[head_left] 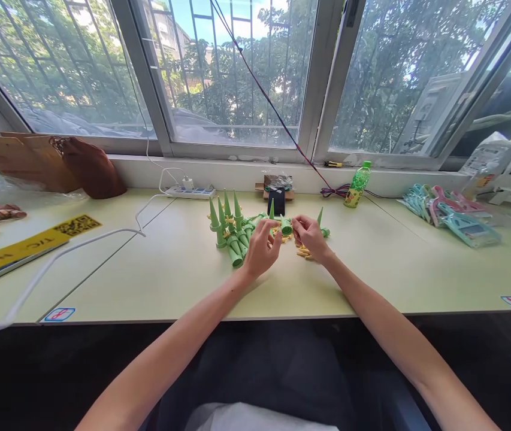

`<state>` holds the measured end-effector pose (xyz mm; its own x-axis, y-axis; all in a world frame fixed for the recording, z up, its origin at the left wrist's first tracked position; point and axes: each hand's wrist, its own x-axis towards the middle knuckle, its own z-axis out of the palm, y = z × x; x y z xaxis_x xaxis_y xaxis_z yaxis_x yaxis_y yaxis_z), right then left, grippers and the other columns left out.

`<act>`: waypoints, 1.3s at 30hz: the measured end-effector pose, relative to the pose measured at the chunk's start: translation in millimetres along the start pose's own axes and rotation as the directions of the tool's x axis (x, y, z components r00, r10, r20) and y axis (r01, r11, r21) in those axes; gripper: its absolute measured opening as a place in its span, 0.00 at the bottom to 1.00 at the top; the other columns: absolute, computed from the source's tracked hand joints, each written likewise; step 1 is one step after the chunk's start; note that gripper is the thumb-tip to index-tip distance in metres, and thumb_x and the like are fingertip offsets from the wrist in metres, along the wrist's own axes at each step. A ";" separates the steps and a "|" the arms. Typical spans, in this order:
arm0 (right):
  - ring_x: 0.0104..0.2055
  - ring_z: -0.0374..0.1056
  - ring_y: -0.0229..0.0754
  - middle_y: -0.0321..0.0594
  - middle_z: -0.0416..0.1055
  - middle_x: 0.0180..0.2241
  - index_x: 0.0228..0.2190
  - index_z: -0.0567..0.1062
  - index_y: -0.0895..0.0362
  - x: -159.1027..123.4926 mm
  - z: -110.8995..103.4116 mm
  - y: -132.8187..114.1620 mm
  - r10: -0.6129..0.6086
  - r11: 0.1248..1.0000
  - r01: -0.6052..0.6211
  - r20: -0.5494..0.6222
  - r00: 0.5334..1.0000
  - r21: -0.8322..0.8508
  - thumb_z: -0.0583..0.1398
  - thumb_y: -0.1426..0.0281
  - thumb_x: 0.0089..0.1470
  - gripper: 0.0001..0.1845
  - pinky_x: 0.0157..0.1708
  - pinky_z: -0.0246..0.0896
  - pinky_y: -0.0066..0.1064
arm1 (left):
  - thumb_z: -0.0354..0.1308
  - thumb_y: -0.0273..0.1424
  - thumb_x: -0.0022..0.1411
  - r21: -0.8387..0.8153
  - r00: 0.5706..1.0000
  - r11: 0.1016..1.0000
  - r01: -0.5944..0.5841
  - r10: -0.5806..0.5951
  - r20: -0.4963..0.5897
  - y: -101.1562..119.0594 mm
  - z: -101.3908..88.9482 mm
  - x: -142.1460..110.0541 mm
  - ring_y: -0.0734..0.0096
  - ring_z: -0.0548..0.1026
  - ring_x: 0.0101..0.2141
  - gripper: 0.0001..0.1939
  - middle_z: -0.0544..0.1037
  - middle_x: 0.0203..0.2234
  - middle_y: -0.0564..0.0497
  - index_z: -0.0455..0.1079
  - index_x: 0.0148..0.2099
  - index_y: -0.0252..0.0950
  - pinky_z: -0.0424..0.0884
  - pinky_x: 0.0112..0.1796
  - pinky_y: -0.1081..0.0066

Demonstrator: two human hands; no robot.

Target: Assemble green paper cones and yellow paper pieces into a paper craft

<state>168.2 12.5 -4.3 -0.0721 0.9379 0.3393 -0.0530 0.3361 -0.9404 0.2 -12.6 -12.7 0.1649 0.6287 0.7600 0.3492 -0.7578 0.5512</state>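
Note:
My left hand (263,248) has its fingers curled around a green plastic tower-shaped piece (286,226), whose round hollow end faces me. My right hand (311,236) is pinched close beside that end; what sits between its fingertips is too small to make out. To the left of my left hand is a cluster of green pointed tower pieces (236,260), some upright with cone tips, others lying down. Small yellow pieces (305,254) lie on the table under my right hand. Another green cone (320,216) shows just behind the right hand.
A black phone (276,202) leans against a small cardboard box (287,185) at the back. Nearby are a green-capped bottle (358,185), a power strip (191,191) and its white cable (75,246). Bagged pastel plastic items (471,224) lie right; a yellow label strip (30,245) lies left.

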 end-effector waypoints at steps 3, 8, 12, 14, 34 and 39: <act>0.18 0.51 0.32 0.30 0.58 0.18 0.26 0.67 0.54 -1.0 -1.6 1.0 -0.110 0.986 0.110 0.009 0.994 -0.125 0.62 0.52 0.56 0.20 0.16 0.46 0.26 | 0.50 0.43 0.71 -0.168 0.966 0.951 0.258 -0.250 0.070 2.1 0.8 2.7 0.81 0.69 0.18 0.15 0.74 0.31 0.52 0.64 0.39 0.37 0.63 0.15 0.79; 0.21 0.53 0.34 0.32 0.60 0.20 0.26 0.69 0.55 -5.7 2.4 -0.8 -0.181 0.953 0.187 0.048 0.982 -0.239 0.61 0.55 0.58 0.17 0.20 0.49 0.26 | 0.54 0.53 0.65 -0.388 0.843 0.752 0.533 -0.434 0.318 4.7 1.0 4.6 0.76 0.71 0.14 0.23 0.73 0.23 0.54 0.61 0.36 0.36 0.64 0.13 0.75; 0.22 0.53 0.34 0.32 0.60 0.20 0.25 0.68 0.55 -7.4 4.4 -1.9 -0.156 0.957 0.165 0.057 0.986 -0.238 0.62 0.56 0.57 0.17 0.21 0.49 0.27 | 0.59 0.53 0.62 -0.427 0.830 0.715 0.554 -0.433 0.352 5.2 -0.7 4.2 0.76 0.72 0.15 0.24 0.74 0.23 0.53 0.61 0.35 0.36 0.65 0.14 0.75; 0.22 0.52 0.34 0.32 0.59 0.20 0.25 0.67 0.54 -7.2 4.3 -1.1 -0.143 0.960 0.153 0.061 0.988 -0.235 0.62 0.56 0.56 0.18 0.21 0.49 0.26 | 0.60 0.53 0.61 -0.432 0.828 0.709 0.557 -0.436 0.352 4.3 -1.5 3.8 0.76 0.72 0.15 0.24 0.75 0.23 0.53 0.61 0.35 0.35 0.66 0.14 0.75; 0.14 0.41 0.27 0.26 0.54 0.14 0.23 0.64 0.55 -4.8 -1.8 -5.7 0.238 0.965 -0.258 0.241 0.941 0.055 0.66 0.60 0.49 0.17 0.12 0.34 0.23 | 0.55 0.34 0.69 0.056 0.973 0.997 -0.046 0.032 0.228 -19.5 -7.1 -4.0 0.77 0.68 0.24 0.08 0.75 0.34 0.51 0.68 0.47 0.37 0.67 0.27 0.75; 0.13 0.39 0.26 0.25 0.52 0.13 0.19 0.58 0.54 -0.4 -7.5 -1.8 0.376 0.897 -0.428 0.318 0.870 0.111 0.65 0.66 0.46 0.19 0.11 0.33 0.21 | 0.52 0.32 0.72 0.123 0.944 0.967 -0.223 0.183 0.275 -21.0 -11.7 -3.6 0.76 0.70 0.26 0.10 0.75 0.38 0.47 0.68 0.52 0.37 0.67 0.30 0.74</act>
<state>175.7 12.2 -2.9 -0.3996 0.9153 -0.0499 -0.1269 -0.1092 -0.9859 -18.5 -0.9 -23.0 0.4732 0.5027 0.7234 0.4144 -0.8517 0.3208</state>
